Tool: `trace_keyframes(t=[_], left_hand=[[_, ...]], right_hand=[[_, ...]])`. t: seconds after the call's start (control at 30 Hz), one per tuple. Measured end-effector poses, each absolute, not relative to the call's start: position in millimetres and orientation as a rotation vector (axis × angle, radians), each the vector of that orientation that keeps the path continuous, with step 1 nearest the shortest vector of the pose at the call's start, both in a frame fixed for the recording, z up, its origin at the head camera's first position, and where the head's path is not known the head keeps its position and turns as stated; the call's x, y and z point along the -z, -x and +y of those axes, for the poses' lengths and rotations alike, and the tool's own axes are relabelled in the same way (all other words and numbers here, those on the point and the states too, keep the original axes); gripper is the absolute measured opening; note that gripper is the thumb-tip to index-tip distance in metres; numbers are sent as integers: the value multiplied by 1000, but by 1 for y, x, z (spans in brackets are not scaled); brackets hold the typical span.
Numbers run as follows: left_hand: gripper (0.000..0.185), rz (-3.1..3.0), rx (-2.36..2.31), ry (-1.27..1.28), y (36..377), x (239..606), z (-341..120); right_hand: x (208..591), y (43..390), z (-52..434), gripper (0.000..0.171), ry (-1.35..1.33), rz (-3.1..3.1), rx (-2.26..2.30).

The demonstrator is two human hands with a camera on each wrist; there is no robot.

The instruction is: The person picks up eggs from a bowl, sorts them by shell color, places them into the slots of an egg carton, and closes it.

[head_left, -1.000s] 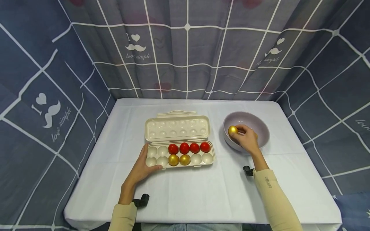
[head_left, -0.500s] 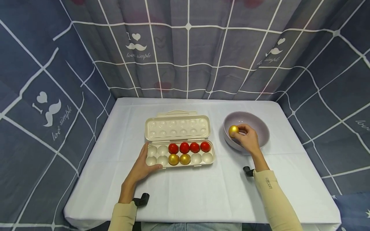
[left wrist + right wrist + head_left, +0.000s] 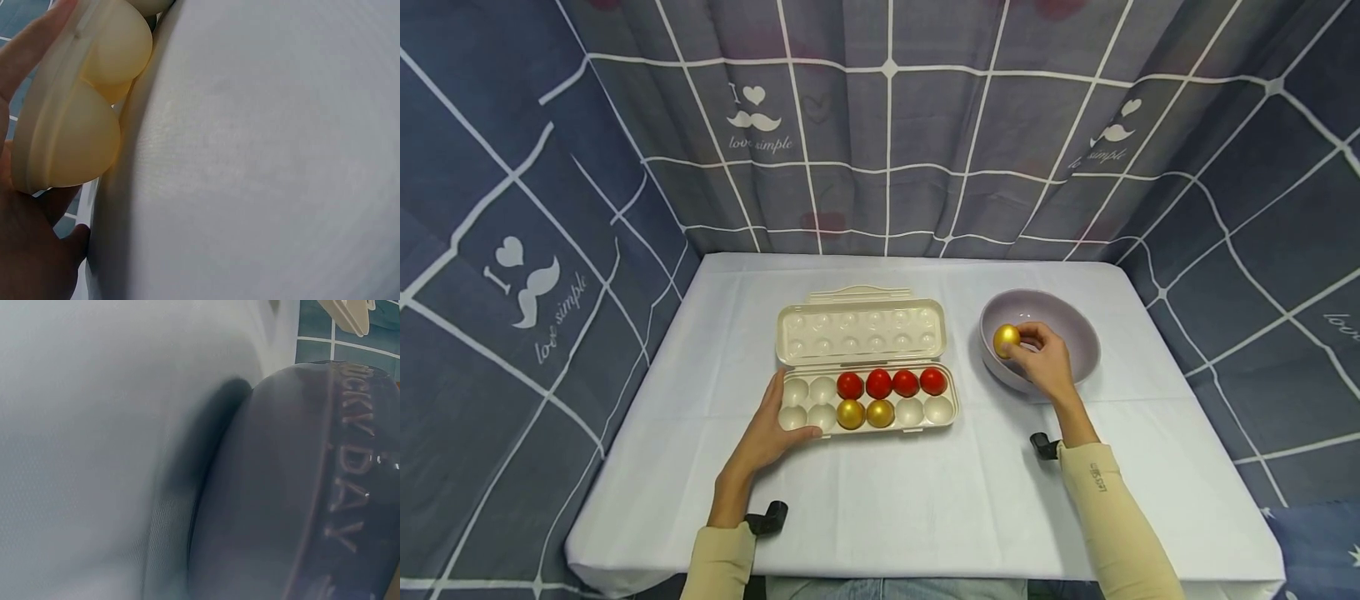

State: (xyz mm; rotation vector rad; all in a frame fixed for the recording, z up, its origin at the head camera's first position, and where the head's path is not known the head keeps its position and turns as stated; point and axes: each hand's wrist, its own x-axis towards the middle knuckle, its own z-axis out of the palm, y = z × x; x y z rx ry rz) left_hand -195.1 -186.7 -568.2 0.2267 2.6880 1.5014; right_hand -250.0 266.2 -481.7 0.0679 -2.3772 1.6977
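A cream egg carton lies with its lid folded back, its lower half facing me. Red eggs fill the right part of the far row, and two gold eggs sit mid near row. My left hand holds the carton's left end, thumb along the front edge; the left wrist view shows the rounded cups from the side, slightly above the cloth. My right hand pinches another gold egg over the mauve bowl. In the right wrist view the bowl's embossed wall hides the fingers.
A white cloth covers the table. Grey gridded curtains rise behind it and at both sides. The carton's ridged lid lies flat behind its lower half. Both wrists wear a black camera mount.
Hardly anything differs. The right hand and its gold egg have shifted a touch to the right over the bowl. The left hand and the carton stay in place.
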Motion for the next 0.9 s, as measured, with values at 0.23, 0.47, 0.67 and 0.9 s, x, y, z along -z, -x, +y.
trace_keyframes(t=[0.23, 0.47, 0.67, 0.9], left_hand=[[128, 2659, -1548, -272, 197, 569, -183], [129, 2667, -1552, -252, 194, 569, -187], [129, 2673, -1527, -242, 194, 569, -188], [130, 2676, -1532, -234, 194, 569, -188]], right_hand=[[483, 250, 272, 35, -109, -2309, -1736], [487, 249, 267, 35, -107, -2239, -1802], [488, 248, 264, 35, -78, -2181, -1831], [496, 250, 265, 34, -75, -2169, -1846]])
